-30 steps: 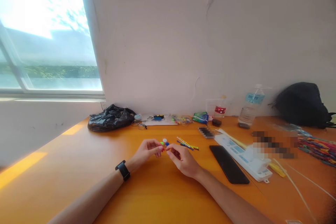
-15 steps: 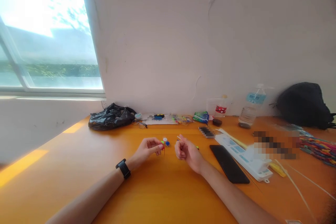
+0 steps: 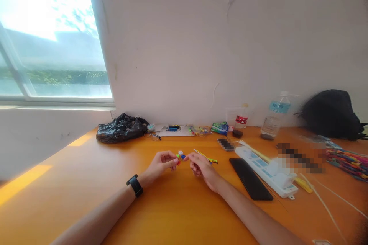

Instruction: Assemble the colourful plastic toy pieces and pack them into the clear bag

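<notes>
- At the far left, the window (image 3: 54,61) lets strong light fall on the edge of the bench (image 3: 161,214).
- Next comes the black bag (image 3: 122,128), crumpled, lying near the wall (image 3: 172,46).
- Nearer to the person, a dark watch (image 3: 134,186) sits around the left wrist.
- The left hand (image 3: 161,163) has its thumb and fingers pinching a small red piece (image 3: 178,163), above the middle of the bench.
- Behind this hand, the glasses (image 3: 156,137) lie in front of the paper (image 3: 184,133).
- Just beside the left fingertips are a green piece (image 3: 177,155), a white piece (image 3: 180,152) and a blue piece (image 3: 183,157), close together.
- The right hand (image 3: 202,167) points its index finger leftward, very near the blue piece; its other fingers are curled. I cannot tell whether it pinches something, or whether it touches the blue piece.
- Partly behind the right hand lie thin sticks (image 3: 207,156), the yellow one clearest.
- Farther right come the packet (image 3: 220,128), the phone (image 3: 226,144), the red-label bottle (image 3: 240,120), the black slab (image 3: 250,179), the white power strip (image 3: 258,166) and the blue-label bottle (image 3: 271,122).
- At the far right, the backpack (image 3: 327,115) stands behind the colourful threads (image 3: 349,164).
</notes>
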Demonstrator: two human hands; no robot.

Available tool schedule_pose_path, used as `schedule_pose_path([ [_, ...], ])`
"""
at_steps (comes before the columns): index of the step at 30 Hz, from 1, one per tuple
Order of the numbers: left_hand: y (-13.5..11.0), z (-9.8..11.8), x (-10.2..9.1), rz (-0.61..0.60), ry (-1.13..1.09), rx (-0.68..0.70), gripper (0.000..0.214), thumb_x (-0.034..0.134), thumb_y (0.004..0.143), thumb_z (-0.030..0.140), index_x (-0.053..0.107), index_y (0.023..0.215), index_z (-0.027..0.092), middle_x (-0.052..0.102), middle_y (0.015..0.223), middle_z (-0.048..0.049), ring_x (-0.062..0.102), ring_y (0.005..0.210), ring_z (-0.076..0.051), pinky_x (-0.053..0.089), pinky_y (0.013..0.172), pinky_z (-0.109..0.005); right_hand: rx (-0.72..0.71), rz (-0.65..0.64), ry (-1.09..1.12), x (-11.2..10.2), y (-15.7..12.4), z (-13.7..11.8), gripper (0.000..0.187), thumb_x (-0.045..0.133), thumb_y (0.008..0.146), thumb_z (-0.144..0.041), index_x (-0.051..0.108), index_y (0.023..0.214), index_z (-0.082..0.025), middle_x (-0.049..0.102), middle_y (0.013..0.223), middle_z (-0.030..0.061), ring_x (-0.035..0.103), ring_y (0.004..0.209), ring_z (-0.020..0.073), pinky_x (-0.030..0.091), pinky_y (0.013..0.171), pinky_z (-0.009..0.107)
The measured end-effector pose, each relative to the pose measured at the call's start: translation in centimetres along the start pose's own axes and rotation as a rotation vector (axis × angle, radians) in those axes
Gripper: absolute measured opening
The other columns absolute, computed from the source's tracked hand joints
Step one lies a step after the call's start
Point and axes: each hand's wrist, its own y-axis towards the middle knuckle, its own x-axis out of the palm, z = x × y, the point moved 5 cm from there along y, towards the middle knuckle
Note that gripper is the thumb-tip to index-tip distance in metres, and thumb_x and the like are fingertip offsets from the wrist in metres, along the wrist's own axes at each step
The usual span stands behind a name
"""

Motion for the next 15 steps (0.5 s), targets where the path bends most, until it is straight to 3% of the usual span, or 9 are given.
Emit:
schedule_pose_path([
  [9,0.1,-0.4,0.1,-0.024,0.006,0.008,0.039,0.083,0.078,0.050,0.075,0.083,0.012,0.069,0.075,-0.0060,0.058,0.065,-0.013,0.048,0.067,-0.026,0.009,-0.135,-0.077,1.0,-0.3,0.2,0.037,0.063,0.091,-0.054,0.070,0.098,-0.019,0.046,0.067,-0.0038,0.038,0.058,0.0104,0.026,0.054,0.025],
  [15,0.0,-0.5,0.1,-0.021,-0.011,0.005,0.040,0.083,0.077,0.051,0.075,0.084,0.012,0.069,0.074,-0.0059,0.059,0.066,-0.014,0.048,0.067,-0.026,0.003,-0.142,-0.093,0.9,-0.1,0.7,0.039,0.064,0.090,-0.057,0.069,0.098,-0.019,0.049,0.070,-0.0022,0.039,0.060,0.0111,0.028,0.054,0.024],
])
